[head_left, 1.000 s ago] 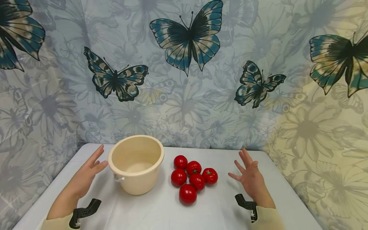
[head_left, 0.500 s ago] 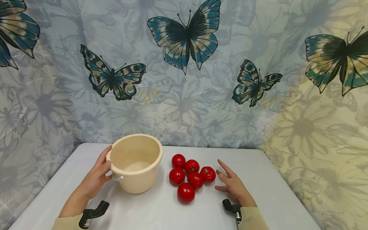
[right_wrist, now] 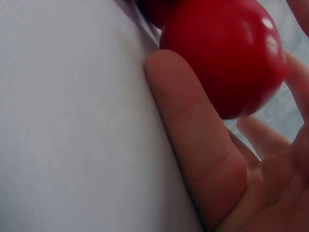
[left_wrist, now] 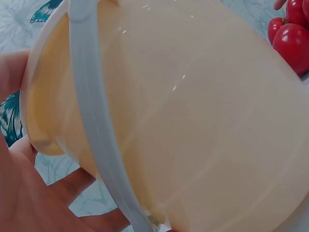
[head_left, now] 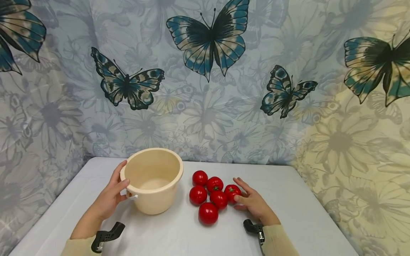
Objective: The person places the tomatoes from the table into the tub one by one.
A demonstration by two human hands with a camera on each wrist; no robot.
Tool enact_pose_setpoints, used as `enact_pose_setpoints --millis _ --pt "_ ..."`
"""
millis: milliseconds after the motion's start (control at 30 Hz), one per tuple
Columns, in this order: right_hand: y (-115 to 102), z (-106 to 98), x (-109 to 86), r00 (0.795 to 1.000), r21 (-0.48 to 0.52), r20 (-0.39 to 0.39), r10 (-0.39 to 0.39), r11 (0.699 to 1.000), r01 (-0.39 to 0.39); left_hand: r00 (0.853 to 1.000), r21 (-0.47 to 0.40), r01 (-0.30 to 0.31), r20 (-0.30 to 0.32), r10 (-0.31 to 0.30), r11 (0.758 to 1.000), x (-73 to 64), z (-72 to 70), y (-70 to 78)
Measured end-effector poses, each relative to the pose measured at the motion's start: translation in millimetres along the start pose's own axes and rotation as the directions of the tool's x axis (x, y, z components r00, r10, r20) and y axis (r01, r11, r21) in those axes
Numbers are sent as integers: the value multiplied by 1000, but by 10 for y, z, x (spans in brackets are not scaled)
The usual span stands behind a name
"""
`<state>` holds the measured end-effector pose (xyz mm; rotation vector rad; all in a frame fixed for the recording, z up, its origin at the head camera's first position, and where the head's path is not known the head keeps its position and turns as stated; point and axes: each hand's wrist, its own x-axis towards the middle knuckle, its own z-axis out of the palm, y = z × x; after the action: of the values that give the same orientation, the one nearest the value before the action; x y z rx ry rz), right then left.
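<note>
A cream bucket (head_left: 155, 199) stands upright on the white table. My left hand (head_left: 110, 197) holds its left side at the rim, thumb over the near part and index finger farther back. Other fingers (left_wrist: 72, 186) reach behind the bucket's wall in the left wrist view. Several red tomatoes sit clustered right of the bucket. My right hand (head_left: 254, 204) is spread around the rightmost tomato (head_left: 231, 191). In the right wrist view one finger (right_wrist: 193, 130) lies low along the table beside that tomato (right_wrist: 224, 58), and the others stand apart behind it.
The bucket's pale handle (left_wrist: 96, 106) hangs across its outside. A larger tomato (head_left: 208, 213) lies nearest the front of the cluster. Behind the table (head_left: 179, 238) rises a floral cloth with butterflies (head_left: 209, 39). A black camera mount (head_left: 109, 234) is on each wrist.
My left hand has moved right, from beside the bucket onto its rim. My right hand has come left and down to the rightmost tomato. Bucket and tomatoes stay in place.
</note>
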<state>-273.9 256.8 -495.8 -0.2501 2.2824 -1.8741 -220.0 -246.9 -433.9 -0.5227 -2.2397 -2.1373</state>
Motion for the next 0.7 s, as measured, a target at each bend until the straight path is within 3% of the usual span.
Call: enact_pose_setpoints --millis 167,333,500,600,700 --pt "34 19 31 999 5 -9 -31 1000 31 1000 -10 18 3 -18 1000 17 -11 -19" --pt "44 11 17 997 101 -49 -58 993 62 999 -1 33 4 -33 999 33 -6 18" --pt "28 7 32 996 193 -82 -29 980 45 999 10 37 -7 -37 999 39 -8 43" --pt "36 -6 41 996 284 -91 8 959 18 999 9 37 -18 -37 999 30 -9 46" --pt "47 -39 32 991 396 -125 48 918 6 999 -1 38 -13 -38 999 16 -7 42"
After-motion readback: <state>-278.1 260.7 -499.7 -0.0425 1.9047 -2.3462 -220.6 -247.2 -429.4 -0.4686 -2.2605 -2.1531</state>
